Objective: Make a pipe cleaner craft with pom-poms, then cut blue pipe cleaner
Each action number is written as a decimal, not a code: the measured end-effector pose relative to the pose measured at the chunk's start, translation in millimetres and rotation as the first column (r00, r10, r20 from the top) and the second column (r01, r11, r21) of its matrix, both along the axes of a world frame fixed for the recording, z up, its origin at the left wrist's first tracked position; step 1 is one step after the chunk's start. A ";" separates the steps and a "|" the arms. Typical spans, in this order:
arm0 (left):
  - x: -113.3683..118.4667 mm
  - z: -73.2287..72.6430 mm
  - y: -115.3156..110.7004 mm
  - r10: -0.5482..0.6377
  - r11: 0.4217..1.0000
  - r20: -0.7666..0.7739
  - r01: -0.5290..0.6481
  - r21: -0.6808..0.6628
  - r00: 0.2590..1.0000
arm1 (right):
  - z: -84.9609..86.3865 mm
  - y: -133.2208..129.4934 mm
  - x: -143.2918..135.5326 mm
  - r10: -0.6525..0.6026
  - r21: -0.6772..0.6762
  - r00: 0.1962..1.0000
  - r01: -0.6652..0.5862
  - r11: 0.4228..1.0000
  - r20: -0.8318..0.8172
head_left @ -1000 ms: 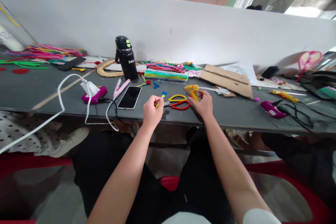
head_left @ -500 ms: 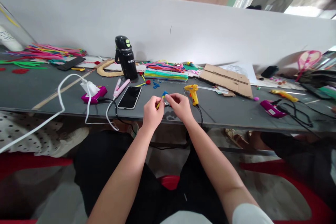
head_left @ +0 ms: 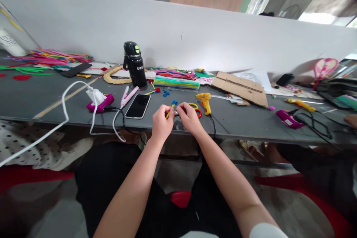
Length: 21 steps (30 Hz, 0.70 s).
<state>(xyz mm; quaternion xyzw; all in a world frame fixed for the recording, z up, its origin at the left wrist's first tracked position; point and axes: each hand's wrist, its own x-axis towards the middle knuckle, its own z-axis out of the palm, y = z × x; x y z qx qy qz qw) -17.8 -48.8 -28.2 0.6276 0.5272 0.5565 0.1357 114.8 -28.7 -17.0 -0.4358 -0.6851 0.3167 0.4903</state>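
Observation:
My left hand (head_left: 162, 122) pinches a yellow pipe-cleaner stem (head_left: 167, 114) topped with a small blue tuft (head_left: 174, 102), just over the desk's front edge. Close by on the right, my right hand (head_left: 190, 117) has its thumb and forefinger pressed together; whatever is between them is too small to make out. Scissors (head_left: 198, 113) with a red and a yellow handle loop lie on the desk behind my right hand, which partly hides them. A yellow glue gun (head_left: 205, 102) lies to the right of that hand.
On the grey desk (head_left: 150, 128) are a phone (head_left: 138, 106), a pink curling-iron-like tool (head_left: 129, 96), a black bottle (head_left: 134, 64), pipe cleaners (head_left: 176, 81), blue scraps (head_left: 166, 92) and cardboard (head_left: 241, 87). Purple power strips (head_left: 100, 103) trail cables. Another person's hand (head_left: 350, 119) shows far right.
My right fingers have drawn back slightly from the blue tuft, and the scissors' handles now show behind that hand. My left hand still grips the stem. A co-worker's hand has appeared far right.

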 end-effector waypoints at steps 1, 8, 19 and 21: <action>0.0 0.2 0.1 0.006 1.000 0.006 -0.006 -0.001 1.000 | -0.9 -0.1 1.3 0.011 -0.014 1.000 -0.011 1.000 0.003; -1.1 -1.4 5.7 0.017 0.998 0.195 -0.006 -0.055 0.981 | -1.1 6.5 15.8 -0.052 -0.015 0.996 0.053 0.998 0.076; -5.2 -0.6 11.9 -0.034 0.968 0.495 0.152 -0.200 0.868 | -0.8 50.9 34.4 -0.271 0.038 0.943 0.269 0.962 0.192; -6.1 -2.4 13.4 -0.029 0.963 0.488 0.156 -0.220 0.872 | -2.8 36.2 47.3 -0.263 0.082 0.940 0.251 0.964 0.215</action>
